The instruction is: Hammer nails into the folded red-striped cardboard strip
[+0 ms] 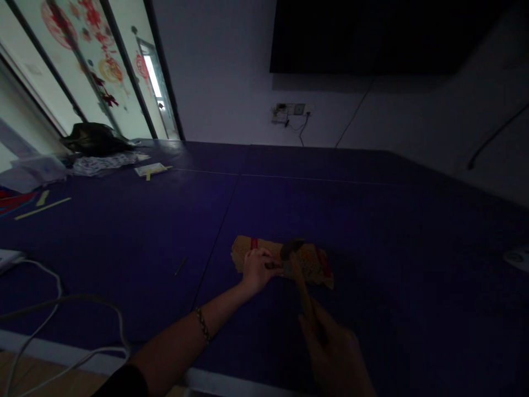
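In my right hand [333, 342] is a hammer [303, 286] with a wooden handle. Its dark head [291, 248] is over a flat, rough tan piece [312, 263] with red bands near its ends, lying on the dark blue surface. My left hand [258, 269] rests on the middle of this piece, fingers closed in a pinch beside the hammer head. Something small and dark shows between thumb and fingers, too dim to name. A chain bracelet [202, 325] is round the left wrist.
A thin dark stick-like thing [181, 266] lies to the left. White cables [58, 292] loop at the lower left. Farther back are a black bag [97, 139], a white packet [151, 170] and yellow strips [43, 208]. Wall sockets [298, 109] sit beneath a dark screen [372, 38].
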`<state>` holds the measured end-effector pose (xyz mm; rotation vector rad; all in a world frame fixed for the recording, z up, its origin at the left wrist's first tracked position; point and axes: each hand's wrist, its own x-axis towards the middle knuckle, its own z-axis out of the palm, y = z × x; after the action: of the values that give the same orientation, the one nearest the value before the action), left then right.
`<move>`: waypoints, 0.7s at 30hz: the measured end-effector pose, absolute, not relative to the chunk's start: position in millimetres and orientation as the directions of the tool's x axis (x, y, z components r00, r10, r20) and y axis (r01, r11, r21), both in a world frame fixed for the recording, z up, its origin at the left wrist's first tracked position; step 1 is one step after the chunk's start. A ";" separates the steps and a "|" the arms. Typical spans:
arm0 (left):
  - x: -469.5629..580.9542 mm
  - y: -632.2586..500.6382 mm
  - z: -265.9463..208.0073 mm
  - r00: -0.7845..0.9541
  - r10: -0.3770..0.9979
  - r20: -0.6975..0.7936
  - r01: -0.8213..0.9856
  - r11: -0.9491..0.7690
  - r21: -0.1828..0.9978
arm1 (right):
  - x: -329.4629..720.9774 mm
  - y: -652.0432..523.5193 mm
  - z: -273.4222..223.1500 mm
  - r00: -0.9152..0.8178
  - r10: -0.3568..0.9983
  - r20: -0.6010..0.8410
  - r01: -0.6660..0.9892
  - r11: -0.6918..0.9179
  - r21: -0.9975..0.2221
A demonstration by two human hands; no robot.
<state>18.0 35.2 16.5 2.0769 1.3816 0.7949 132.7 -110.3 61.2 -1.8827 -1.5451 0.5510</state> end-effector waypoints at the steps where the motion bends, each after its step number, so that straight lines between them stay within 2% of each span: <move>1: 18.0 35.7 16.0 0.310 0.933 0.185 0.634 -0.347 0.691 | 131.9 -109.7 61.0 0.231 0.970 0.078 0.718 -0.116 -0.686; 11: 18.7 40.5 9.1 0.327 0.923 0.200 0.653 -0.374 0.658 | 127.2 -106.3 67.6 0.202 0.975 0.091 0.735 -0.090 -0.672; 13: 19.4 41.4 7.8 0.320 0.926 0.199 0.659 -0.369 0.656 | 127.2 -106.1 69.3 0.196 0.978 0.077 0.708 -0.087 -0.701; 17: 20.4 44.0 5.9 0.326 0.925 0.197 0.671 -0.373 0.641 | 133.3 -109.6 76.4 0.265 0.964 0.021 0.532 -0.128 -0.837; 21: 19.9 43.6 8.3 0.359 0.910 0.207 0.700 -0.409 0.586 | 158.6 -105.6 83.6 0.340 0.939 -0.054 0.224 -0.137 -0.965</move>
<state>19.9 43.6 8.3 2.2282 1.4059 0.7201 158.6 -105.6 83.6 -1.6018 -1.0749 0.8939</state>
